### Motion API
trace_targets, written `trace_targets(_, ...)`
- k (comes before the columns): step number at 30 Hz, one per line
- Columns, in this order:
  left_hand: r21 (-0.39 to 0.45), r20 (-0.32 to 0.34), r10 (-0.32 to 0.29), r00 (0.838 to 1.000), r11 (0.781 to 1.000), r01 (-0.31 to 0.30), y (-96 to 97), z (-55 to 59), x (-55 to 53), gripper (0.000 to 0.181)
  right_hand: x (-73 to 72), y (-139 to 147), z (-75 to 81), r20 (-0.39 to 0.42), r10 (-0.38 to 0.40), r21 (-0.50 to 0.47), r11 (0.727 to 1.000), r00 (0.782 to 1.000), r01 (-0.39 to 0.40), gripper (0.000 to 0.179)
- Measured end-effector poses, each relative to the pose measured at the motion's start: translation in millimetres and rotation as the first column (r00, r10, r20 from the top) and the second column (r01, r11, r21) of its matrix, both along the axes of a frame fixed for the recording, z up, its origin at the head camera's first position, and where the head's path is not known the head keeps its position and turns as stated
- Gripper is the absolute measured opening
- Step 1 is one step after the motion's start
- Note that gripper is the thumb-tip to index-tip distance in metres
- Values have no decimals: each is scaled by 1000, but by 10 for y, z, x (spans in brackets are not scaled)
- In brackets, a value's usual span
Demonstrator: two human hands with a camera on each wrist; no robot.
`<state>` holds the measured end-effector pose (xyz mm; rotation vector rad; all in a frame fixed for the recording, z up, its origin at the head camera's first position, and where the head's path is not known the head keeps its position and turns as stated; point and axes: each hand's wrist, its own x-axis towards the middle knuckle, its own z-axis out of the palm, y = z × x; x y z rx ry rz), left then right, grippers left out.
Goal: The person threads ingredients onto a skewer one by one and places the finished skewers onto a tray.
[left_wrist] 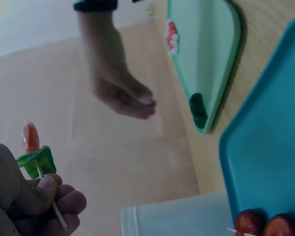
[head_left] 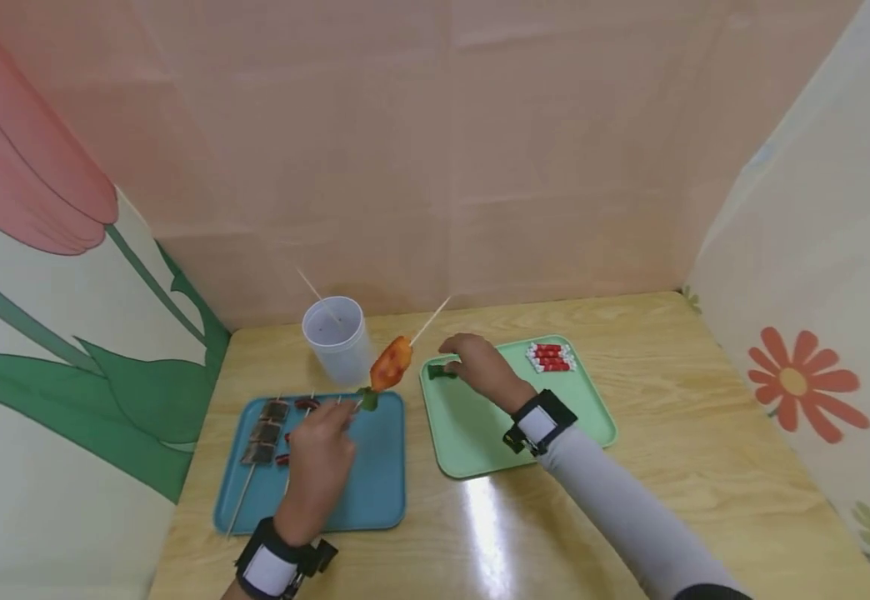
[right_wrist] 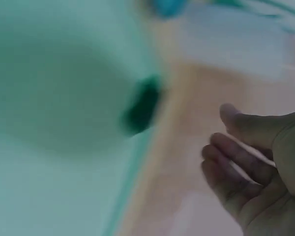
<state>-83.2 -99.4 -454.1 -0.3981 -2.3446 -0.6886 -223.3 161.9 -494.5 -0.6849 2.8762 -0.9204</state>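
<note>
My left hand [head_left: 322, 454] pinches a thin wooden skewer [head_left: 431, 319] over the blue tray. Threaded on it are a green pepper piece [left_wrist: 37, 161] and an orange-red chunk [head_left: 391, 364]; its tip points up to the right. Over the far left corner of the green tray [head_left: 472, 446] is my right hand [head_left: 489, 373], thumb and fingers apart with nothing between them in the right wrist view [right_wrist: 250, 164]. Just below it lies a dark green pepper piece [head_left: 441, 372], blurred in the right wrist view.
Several red-and-white sticks [head_left: 551, 357] lie at the green tray's far right. The blue tray [head_left: 375, 500] bears a skewer of dark brown squares [head_left: 266, 433] and skewered red sausage pieces [left_wrist: 278, 227]. Behind it stands a translucent cup [head_left: 345, 354] with a bare skewer [head_left: 309, 283].
</note>
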Motion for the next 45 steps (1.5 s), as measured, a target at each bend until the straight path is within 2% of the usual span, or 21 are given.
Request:
trace_targets(3,-8,-13,5,1000,1000,-5,-25,-73,26,39,-168,4,-318,-58,50,166,985,997,-40,31)
trace_targets(5,-14,-1,7,1000,1000,-7,-32,-100,45,38,-241,-10,-486,-93,97,219,973,991,-75,28)
trace_targets(8,-17,7,9,1000,1000,-9,-32,-107,61,37,-304,-45,-643,-144,163,250,960,976,-124,20)
trace_targets(11,-15,5,9,1000,1000,-9,-28,-101,68,35,-315,-73,-717,-178,183,264,955,967,-133,13)
trace_targets(16,-6,6,8,1000,1000,-7,-28,-94,72,34,-286,-92,-743,-220,177,293,950,959,-108,12)
trace_targets(23,-3,19,5,1000,1000,-5,-30,-94,58,36,-296,-134,-760,-200,146,329,941,969,-75,10)
trace_targets(26,-11,23,4,1000,1000,-4,-25,-94,56,35,-292,-118,-724,-170,82,245,969,982,-38,13)
trace_targets(28,-14,27,4,1000,1000,-3,-22,-96,57,34,-282,-92,-646,-120,8,104,995,993,4,16)
trace_targets(30,-16,32,4,999,1000,-4,-23,-99,59,34,-261,-55,-514,-48,-68,-83,994,997,64,18)
trace_targets(31,-17,35,6,999,1000,-5,-26,-101,60,35,-250,-38,-424,4,-102,-185,978,995,101,18)
trace_targets(32,-18,38,6,999,1000,-6,-30,-101,61,35,-238,-23,-324,72,-116,-297,946,991,132,20)
trace_targets(33,-18,39,8,999,1000,-7,-33,-101,60,35,-222,-5,-213,150,-115,-404,899,982,167,21)
trace_targets(36,-20,41,7,999,1000,-6,-40,-103,56,36,-161,58,155,359,-33,-655,703,933,277,30)
trace_targets(38,-18,45,7,999,1000,-6,-42,-103,51,36,-114,101,387,455,66,-748,570,888,341,39)
trace_targets(39,-18,47,5,999,1000,-5,-43,-102,49,36,-88,125,494,483,106,-769,527,869,363,42)
trace_targets(40,-15,50,3,999,1000,-2,-43,-101,47,35,-65,147,588,497,146,-785,496,856,371,44)
trace_targets(42,-15,62,4,998,1000,-3,-42,-91,48,34,-20,188,736,510,213,-806,457,833,376,45)
trace_targets(45,-19,77,8,997,1000,-6,-41,-73,56,34,38,238,871,508,285,-823,441,813,360,38)
